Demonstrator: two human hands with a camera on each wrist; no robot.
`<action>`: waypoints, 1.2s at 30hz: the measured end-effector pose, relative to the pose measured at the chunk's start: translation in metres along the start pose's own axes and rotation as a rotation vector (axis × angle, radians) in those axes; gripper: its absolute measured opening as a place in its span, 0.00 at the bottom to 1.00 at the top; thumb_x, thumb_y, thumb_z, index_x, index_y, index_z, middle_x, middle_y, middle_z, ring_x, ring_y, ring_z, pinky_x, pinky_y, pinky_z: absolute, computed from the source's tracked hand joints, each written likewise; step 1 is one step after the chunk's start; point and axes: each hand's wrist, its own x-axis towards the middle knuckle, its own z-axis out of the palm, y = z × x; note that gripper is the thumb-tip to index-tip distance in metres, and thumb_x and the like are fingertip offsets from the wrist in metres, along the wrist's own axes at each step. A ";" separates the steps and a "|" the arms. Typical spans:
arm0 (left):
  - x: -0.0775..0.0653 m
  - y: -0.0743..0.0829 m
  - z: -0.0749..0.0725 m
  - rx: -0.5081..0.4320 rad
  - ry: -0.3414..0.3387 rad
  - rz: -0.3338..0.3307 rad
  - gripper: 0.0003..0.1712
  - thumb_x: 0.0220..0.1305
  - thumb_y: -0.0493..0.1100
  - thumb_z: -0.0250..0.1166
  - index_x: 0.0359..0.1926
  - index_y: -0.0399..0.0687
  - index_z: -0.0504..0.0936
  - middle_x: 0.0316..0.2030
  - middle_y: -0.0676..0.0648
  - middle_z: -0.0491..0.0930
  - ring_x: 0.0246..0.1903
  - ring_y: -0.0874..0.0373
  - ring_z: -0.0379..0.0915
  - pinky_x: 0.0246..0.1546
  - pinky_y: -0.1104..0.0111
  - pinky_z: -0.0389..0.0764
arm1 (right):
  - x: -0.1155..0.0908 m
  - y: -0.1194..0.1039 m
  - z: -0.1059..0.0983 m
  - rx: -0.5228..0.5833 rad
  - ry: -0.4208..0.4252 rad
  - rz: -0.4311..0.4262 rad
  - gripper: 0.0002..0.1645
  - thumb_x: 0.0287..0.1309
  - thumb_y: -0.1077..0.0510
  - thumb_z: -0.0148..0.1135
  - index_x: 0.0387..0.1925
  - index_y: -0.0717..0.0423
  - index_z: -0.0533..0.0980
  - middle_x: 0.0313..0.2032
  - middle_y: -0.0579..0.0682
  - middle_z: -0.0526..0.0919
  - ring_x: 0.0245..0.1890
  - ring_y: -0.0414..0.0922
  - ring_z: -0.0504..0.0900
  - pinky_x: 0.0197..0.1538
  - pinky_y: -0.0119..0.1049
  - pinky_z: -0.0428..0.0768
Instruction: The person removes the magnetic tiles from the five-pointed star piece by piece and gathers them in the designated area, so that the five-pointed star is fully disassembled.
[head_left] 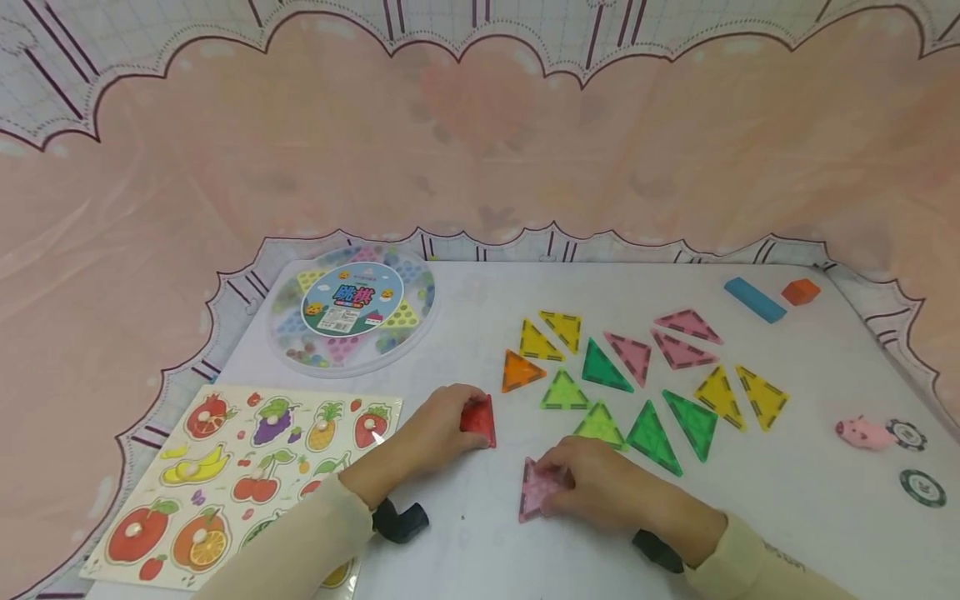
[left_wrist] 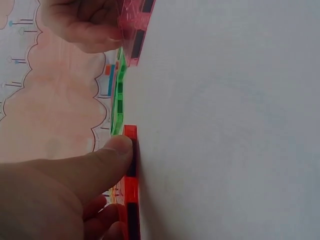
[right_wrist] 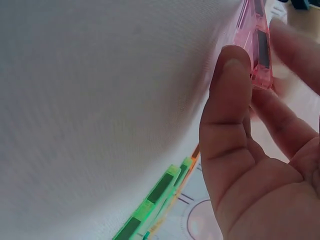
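Observation:
My left hand (head_left: 435, 429) grips a red magnetic tile (head_left: 482, 423), thumb on its near side and fingers behind. In the left wrist view the thumb presses the edge of this red tile (left_wrist: 130, 187), close to the white table surface. To the right and nearer me, my right hand (head_left: 603, 487) pinches a pink magnetic tile (head_left: 532, 493). The right wrist view shows this pink tile (right_wrist: 263, 52) between thumb and fingers. Both hands cover part of their tiles. Just beyond the right hand lies a light green triangular tile (head_left: 600, 425), partly hidden by it.
Several triangular tiles lie farther back, among them an orange one (head_left: 520, 372), a dark green one (head_left: 655, 437) and a yellow one (head_left: 762, 397). A fruit puzzle board (head_left: 247, 417) and a round game box (head_left: 352, 304) are left. Blocks, a pink pig (head_left: 862, 432) and chips sit right.

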 end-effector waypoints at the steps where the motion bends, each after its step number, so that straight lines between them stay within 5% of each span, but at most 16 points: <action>1: 0.001 0.000 -0.001 0.002 -0.003 -0.005 0.34 0.49 0.52 0.68 0.56 0.48 0.69 0.48 0.52 0.69 0.45 0.58 0.62 0.45 0.65 0.71 | 0.000 0.000 0.000 -0.007 -0.004 -0.006 0.24 0.47 0.43 0.65 0.46 0.45 0.76 0.32 0.35 0.72 0.30 0.37 0.69 0.31 0.29 0.71; 9: 0.009 0.000 -0.006 0.000 -0.012 -0.020 0.33 0.50 0.51 0.68 0.56 0.49 0.68 0.48 0.51 0.69 0.45 0.58 0.62 0.44 0.66 0.71 | 0.001 0.000 -0.001 -0.083 0.002 -0.059 0.23 0.47 0.46 0.65 0.47 0.47 0.76 0.34 0.35 0.72 0.31 0.36 0.67 0.33 0.28 0.70; 19: 0.021 -0.003 -0.008 0.010 0.004 -0.052 0.32 0.49 0.50 0.68 0.56 0.49 0.69 0.47 0.51 0.70 0.44 0.57 0.62 0.45 0.65 0.71 | 0.005 -0.003 0.000 -0.141 0.010 -0.016 0.24 0.46 0.44 0.65 0.47 0.45 0.76 0.35 0.35 0.72 0.32 0.36 0.68 0.34 0.28 0.71; 29: 0.028 -0.008 -0.009 0.000 -0.019 -0.062 0.32 0.51 0.51 0.67 0.57 0.50 0.68 0.48 0.52 0.69 0.44 0.58 0.62 0.45 0.66 0.71 | 0.004 -0.003 -0.003 -0.100 0.017 -0.036 0.21 0.48 0.46 0.64 0.45 0.46 0.76 0.37 0.35 0.73 0.34 0.36 0.68 0.38 0.30 0.72; 36: 0.025 -0.009 -0.012 -0.027 -0.022 -0.093 0.33 0.51 0.51 0.67 0.57 0.49 0.68 0.48 0.52 0.70 0.45 0.58 0.63 0.46 0.64 0.70 | 0.007 -0.004 -0.010 -0.018 0.033 0.026 0.16 0.50 0.50 0.63 0.43 0.45 0.78 0.32 0.35 0.74 0.32 0.38 0.70 0.36 0.31 0.73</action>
